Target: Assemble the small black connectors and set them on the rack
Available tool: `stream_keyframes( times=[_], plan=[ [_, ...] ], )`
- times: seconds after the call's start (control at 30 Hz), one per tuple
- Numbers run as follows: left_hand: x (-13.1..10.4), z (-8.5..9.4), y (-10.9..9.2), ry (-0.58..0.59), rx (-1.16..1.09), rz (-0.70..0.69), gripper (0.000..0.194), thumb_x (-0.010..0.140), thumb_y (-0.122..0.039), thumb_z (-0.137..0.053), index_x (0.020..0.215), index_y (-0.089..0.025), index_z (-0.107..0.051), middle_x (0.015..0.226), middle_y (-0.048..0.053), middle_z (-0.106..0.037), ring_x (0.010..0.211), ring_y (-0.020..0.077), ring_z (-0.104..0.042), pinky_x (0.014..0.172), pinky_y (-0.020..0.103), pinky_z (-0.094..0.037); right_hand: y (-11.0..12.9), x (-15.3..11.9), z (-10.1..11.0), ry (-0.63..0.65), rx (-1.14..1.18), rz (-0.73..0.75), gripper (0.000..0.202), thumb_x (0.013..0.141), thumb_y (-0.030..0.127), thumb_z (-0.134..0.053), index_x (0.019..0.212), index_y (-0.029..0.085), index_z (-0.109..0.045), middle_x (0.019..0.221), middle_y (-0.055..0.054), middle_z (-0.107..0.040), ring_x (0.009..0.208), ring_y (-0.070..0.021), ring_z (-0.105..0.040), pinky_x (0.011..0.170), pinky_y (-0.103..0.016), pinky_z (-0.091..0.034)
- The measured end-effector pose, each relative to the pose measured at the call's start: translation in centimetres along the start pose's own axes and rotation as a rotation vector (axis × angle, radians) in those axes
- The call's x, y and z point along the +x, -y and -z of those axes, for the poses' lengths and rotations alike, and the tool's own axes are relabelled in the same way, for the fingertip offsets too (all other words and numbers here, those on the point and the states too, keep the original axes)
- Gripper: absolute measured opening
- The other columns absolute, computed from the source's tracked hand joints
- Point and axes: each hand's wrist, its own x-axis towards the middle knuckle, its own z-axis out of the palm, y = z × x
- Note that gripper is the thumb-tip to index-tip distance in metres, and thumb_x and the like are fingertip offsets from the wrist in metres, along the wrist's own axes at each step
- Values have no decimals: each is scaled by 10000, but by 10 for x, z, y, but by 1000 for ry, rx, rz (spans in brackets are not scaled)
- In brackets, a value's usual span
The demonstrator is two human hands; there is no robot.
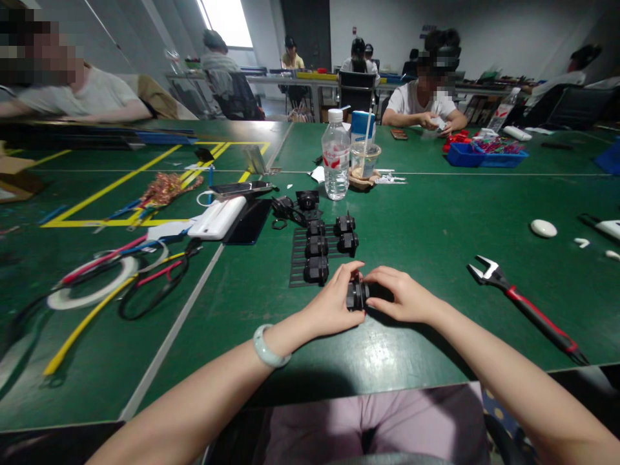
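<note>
A black cable gland [357, 295] is held low over the table, its ribbed rings facing sideways. My left hand [334, 300] grips it from the left, thumb below and fingers above. From the other side, the curved fingers and thumb of my right hand [400, 296] close on its right end. Just beyond my hands, several similar black glands stand in two columns on a black slotted plate [296, 258]. A loose black ring nut [279, 224] lies behind the plate, beside more black parts [307, 201].
An adjustable wrench [533, 313] with red-black handle lies right, near a white oval object [543, 228]. Cables [92, 323], a tape roll [97, 284] and a white power bank [217, 217] lie left. Behind stand a water bottle [336, 155], a cup [364, 160] and blue bins [484, 157]. People sit around.
</note>
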Motion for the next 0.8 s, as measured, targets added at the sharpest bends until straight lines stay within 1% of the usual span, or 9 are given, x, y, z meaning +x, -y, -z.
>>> stream_keyframes(
  times=[0.33,0.43,0.6,0.8],
  plan=[
    [-1,1,-1,2,2,-3,744,548,-78,-560,1214,-190,-248,1125,82,-398,1052,217,-431,929,389,-367,-1,1,1,10,15,-17,280,761,319,-547,990,159,-534,884,-76,-588,817,-169,-544,732,-309,-445],
    [-1,1,-1,4,4,-6,739,553,-88,-564,1213,-189,-246,1137,83,-392,1061,215,-428,938,388,-360,-2,1,3,10,27,-6,303,754,326,-555,1003,157,-520,904,-79,-579,842,-170,-539,748,-310,-442],
    [-1,0,-2,-8,25,-2,735,559,-108,-577,1212,-182,-247,1156,91,-377,1069,222,-421,933,387,-365,-4,1,4,-19,70,30,395,699,344,-613,1025,163,-480,978,-90,-536,909,-187,-509,802,-341,-427],
    [-1,-1,-3,-15,26,-15,740,565,-131,-593,1215,-174,-242,1159,96,-375,1075,232,-418,929,390,-364,1,0,1,-40,107,78,401,650,291,-653,977,178,-450,995,-87,-492,940,-199,-476,823,-363,-415]
  ],
)
